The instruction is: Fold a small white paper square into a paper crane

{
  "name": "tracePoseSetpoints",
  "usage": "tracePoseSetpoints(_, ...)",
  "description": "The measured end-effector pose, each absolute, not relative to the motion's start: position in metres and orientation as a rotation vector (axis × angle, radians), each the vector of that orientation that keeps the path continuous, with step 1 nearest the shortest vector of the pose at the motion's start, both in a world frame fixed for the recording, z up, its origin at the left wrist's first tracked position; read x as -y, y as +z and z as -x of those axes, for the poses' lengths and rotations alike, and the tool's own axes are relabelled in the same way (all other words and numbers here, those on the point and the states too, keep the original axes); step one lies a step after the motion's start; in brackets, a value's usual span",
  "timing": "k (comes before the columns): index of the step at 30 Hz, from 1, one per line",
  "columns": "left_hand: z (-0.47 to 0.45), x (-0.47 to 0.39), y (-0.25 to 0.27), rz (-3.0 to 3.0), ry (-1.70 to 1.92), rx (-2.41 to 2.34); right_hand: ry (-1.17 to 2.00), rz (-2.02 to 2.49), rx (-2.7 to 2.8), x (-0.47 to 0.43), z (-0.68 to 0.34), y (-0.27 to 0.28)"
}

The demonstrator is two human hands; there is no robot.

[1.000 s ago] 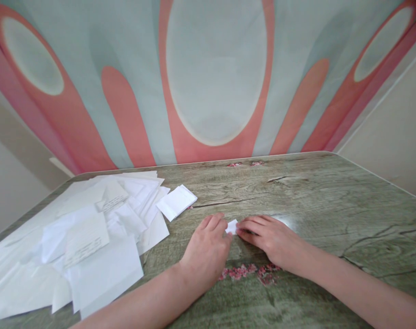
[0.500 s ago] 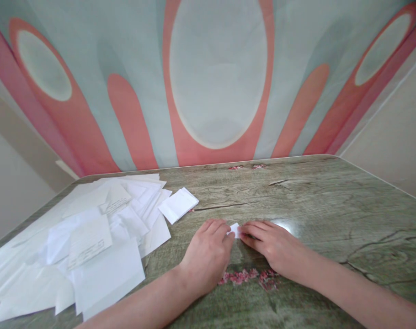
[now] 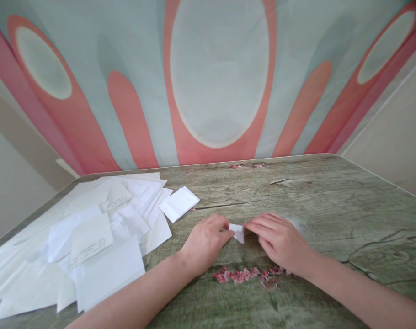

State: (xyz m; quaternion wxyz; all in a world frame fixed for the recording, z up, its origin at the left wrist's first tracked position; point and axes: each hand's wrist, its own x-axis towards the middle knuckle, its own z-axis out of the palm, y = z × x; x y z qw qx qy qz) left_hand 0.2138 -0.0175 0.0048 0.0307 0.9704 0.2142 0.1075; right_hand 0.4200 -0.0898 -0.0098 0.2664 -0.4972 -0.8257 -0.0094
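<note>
Nearest you, your bare forearms reach in from the bottom, and past them a strip of pink blossom pattern (image 3: 238, 275) marks the wood-grain table (image 3: 331, 196).

Just beyond that, your left hand (image 3: 207, 240) is closed in a pinch, thumb and fingers nipping the left end of a small white paper piece (image 3: 238, 233). Your right hand (image 3: 281, 240) is loosely bent, its fingertips at the piece's upper right corner; you cannot tell from here whether they grip that corner or only meet it. The piece sits between your two hands, low over the table, its right side flaring down to a point; whether it touches the surface is unclear.

Expect it to weigh almost nothing and slide easily on the smooth top. It looks folded, so it is probably stiffer along its creases and springy where layers meet, yet easy to crumple or tear. Take it by the edges or a folded corner, with light fingertip pressure, and support the opposite end.

To your left spreads a loose pile of white sheets (image 3: 108, 274), some printed. Farther out, beside it, lies a small white stack (image 3: 179, 204). Behind everything stands a grey-green and coral backdrop (image 3: 218, 155).
</note>
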Motion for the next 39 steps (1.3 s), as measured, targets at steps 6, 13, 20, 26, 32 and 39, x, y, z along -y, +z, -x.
tracePoseSetpoints(6, -0.216, 0.02, 0.005, -2.983, 0.266, -0.656, 0.108, 1.339, 2.218, 0.08, -0.429, -0.021)
tracePoseSetpoints(13, -0.216, 0.023, 0.006, -2.943, 0.278, -0.65, 0.282, 1.289, 2.101, 0.082, -0.421, -0.023)
tracePoseSetpoints(20, -0.216, 0.021, 0.002, -2.774, 0.391, -0.634, 0.003, 1.213, 2.342, 0.079, -0.435, -0.022)
tracePoseSetpoints(26, -0.216, 0.017, 0.0, -2.696, 0.421, -0.568, -0.259, 1.098, 2.59, 0.078, -0.439, -0.009)
tracePoseSetpoints(32, -0.217, 0.017, 0.002, -2.668, 0.432, -0.518, -0.244, 1.073, 2.601, 0.075, -0.436, -0.015)
tracePoseSetpoints(39, -0.217, 0.013, -0.008, -2.613, 0.525, -0.668, -0.14, 1.074, 2.598, 0.076, -0.43, -0.014)
